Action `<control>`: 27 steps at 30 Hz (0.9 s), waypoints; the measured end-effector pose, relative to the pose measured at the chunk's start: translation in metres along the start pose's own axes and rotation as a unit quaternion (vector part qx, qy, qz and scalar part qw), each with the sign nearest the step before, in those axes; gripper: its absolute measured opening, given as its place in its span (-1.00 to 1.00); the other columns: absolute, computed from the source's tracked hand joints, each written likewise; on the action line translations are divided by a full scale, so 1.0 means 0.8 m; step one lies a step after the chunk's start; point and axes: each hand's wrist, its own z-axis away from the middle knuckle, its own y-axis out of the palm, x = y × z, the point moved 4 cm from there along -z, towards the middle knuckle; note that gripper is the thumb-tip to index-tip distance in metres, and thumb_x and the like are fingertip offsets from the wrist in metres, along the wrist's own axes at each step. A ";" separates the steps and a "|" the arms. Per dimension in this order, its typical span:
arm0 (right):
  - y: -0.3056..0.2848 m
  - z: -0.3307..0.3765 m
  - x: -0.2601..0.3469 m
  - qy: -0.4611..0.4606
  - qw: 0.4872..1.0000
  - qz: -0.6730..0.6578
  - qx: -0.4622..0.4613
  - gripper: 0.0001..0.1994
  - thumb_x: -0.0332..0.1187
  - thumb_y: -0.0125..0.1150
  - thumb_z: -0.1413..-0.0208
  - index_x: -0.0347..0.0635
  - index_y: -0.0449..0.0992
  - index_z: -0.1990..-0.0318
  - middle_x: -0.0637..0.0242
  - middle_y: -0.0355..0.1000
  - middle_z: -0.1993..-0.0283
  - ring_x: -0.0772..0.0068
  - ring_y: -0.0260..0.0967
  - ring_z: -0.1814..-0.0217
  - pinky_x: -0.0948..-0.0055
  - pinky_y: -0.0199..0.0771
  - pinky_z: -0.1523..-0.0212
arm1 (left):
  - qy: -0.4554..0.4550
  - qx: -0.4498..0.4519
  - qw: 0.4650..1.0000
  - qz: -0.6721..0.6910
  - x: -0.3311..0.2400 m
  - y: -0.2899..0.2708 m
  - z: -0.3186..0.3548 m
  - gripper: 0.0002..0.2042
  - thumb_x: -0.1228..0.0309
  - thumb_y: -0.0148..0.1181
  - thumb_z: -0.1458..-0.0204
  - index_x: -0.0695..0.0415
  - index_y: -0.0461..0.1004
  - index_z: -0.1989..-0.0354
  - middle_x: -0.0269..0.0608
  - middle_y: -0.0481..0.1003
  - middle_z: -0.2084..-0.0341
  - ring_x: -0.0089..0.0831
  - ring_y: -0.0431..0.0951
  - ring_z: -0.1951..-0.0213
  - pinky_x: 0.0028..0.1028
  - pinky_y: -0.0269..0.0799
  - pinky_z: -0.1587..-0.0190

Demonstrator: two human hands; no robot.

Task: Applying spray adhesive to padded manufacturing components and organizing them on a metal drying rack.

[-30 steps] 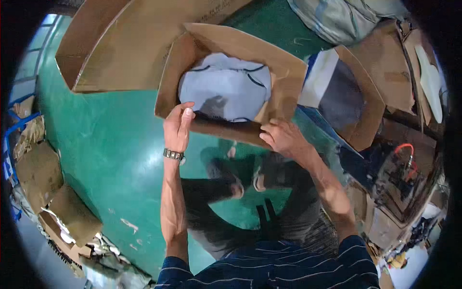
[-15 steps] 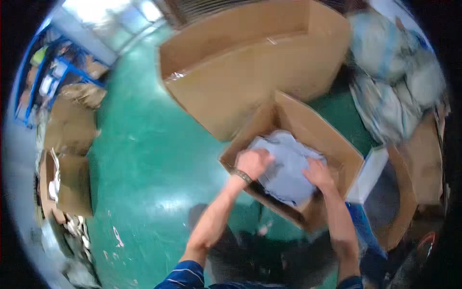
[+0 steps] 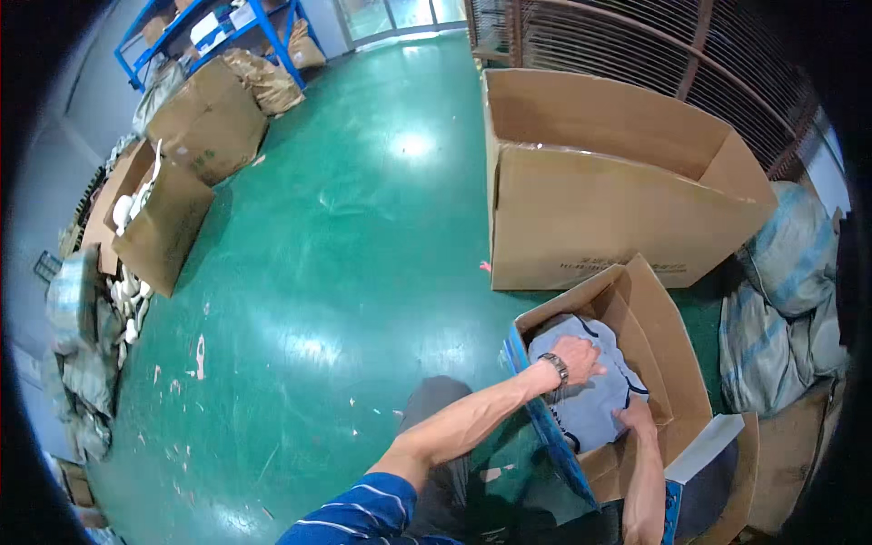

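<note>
An open cardboard box (image 3: 672,336) stands on the green floor at the lower right. Inside it lies a pale grey-blue garment with dark trim (image 3: 595,400). My left hand (image 3: 577,357), with a dark watch on the wrist, rests flat on top of the garment near its upper part. My right hand (image 3: 636,420) presses on the garment's lower right edge, next to the box's inner wall. Both hands are inside the box; whether the fingers grip the cloth I cannot tell.
A large open cardboard box (image 3: 599,218) stands just behind. Wrapped bales (image 3: 781,318) lie at the right. More cardboard boxes (image 3: 173,209) and blue shelving (image 3: 209,27) are at the far left. A metal rack (image 3: 636,45) is at the back. The green floor (image 3: 345,254) stretches between.
The view has swung, so the box now sits at the lower right. Both hands have gone from the box's near edge onto the garment inside it.
</note>
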 end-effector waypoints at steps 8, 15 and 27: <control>0.019 0.015 0.028 0.043 0.996 0.060 -0.047 -0.17 -0.12 0.56 0.10 -0.48 0.34 -0.25 -0.27 0.48 -0.18 -0.20 0.45 -0.27 0.05 0.48 -0.27 | 0.002 -0.025 0.999 0.028 -0.002 -0.017 -0.001 -0.47 -0.12 0.17 -0.18 0.21 0.66 0.23 0.04 0.65 0.32 0.02 0.67 0.20 -0.06 0.57 0.14; 0.033 0.002 -0.001 0.103 0.994 0.022 0.008 -0.11 -0.06 0.55 0.06 -0.49 0.27 -0.31 -0.23 0.46 -0.23 -0.17 0.45 -0.28 0.05 0.58 -0.17 | 0.008 -0.006 1.000 0.029 -0.002 -0.018 0.005 -0.47 -0.12 0.13 -0.21 0.21 0.62 0.24 0.12 0.62 0.33 0.09 0.65 0.21 -0.02 0.55 0.17; 0.048 -0.015 -0.052 0.134 0.978 -0.145 0.065 -0.03 0.01 0.63 0.12 -0.41 0.27 -0.34 -0.06 0.47 -0.21 -0.03 0.54 -0.11 0.01 0.66 0.08 | 0.007 0.000 1.000 0.009 -0.007 -0.027 0.012 -0.46 -0.11 0.10 -0.22 0.23 0.59 0.30 0.09 0.61 0.36 0.12 0.63 0.24 0.02 0.51 0.17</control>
